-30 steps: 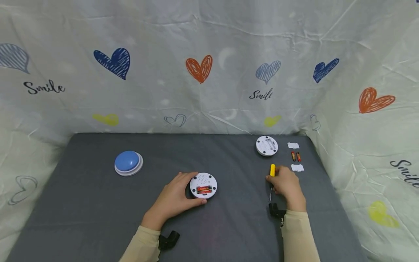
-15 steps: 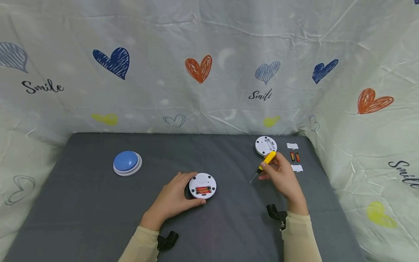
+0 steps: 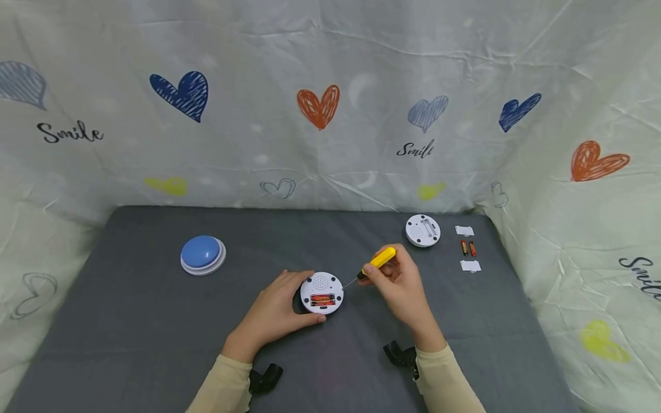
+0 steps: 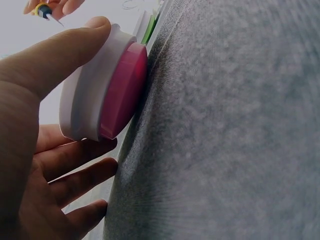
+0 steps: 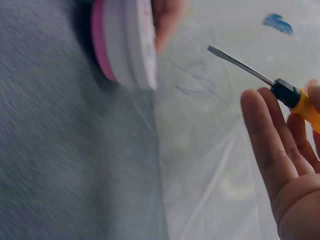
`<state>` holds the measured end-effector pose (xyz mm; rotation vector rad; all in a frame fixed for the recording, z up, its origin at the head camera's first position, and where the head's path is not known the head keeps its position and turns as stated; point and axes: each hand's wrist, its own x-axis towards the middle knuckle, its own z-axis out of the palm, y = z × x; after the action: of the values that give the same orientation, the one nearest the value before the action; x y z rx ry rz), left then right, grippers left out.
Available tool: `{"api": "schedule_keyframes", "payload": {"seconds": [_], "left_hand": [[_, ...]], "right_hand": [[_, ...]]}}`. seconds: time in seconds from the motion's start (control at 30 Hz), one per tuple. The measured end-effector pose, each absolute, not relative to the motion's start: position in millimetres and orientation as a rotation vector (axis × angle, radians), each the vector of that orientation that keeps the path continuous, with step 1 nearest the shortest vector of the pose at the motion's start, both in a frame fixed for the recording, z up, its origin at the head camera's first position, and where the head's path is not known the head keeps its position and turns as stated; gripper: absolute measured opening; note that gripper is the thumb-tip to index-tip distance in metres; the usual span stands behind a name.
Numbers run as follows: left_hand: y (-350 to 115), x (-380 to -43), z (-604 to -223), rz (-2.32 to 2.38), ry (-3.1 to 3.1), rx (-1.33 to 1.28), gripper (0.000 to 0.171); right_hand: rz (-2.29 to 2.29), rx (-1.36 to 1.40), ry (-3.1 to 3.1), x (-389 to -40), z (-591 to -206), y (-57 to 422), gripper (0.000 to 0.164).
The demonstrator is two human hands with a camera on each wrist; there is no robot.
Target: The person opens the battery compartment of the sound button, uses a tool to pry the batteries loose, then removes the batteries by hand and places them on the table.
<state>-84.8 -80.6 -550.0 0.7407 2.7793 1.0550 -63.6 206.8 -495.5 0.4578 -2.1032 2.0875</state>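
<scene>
Over grey table, left hand gripping white device wide; right hand pinching yellow screwdriver.

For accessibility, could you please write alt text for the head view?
The left hand holds a round white plastic device showing red batteries; the right hand holds a yellow-handled metal screwdriver beside it. A round blue plastic button sits farther left.

The yellow-and-black plastic-handled screwdriver has a shiny metal shaft. The round white-and-pink button looks smooth plastic, the grey cloth-covered tabletop matt and rough.
</scene>
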Motion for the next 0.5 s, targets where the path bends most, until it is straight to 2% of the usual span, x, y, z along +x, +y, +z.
{"api": "schedule_keyframes", "payload": {"seconds": [0.5], "left_hand": [[-80.3, -84.1, -549.7, 1.046, 2.759, 0.733, 0.097]], "right_hand": [[1.862, 0.512, -2.3, -61.5, -512.0, 187.9, 0.029]]}}
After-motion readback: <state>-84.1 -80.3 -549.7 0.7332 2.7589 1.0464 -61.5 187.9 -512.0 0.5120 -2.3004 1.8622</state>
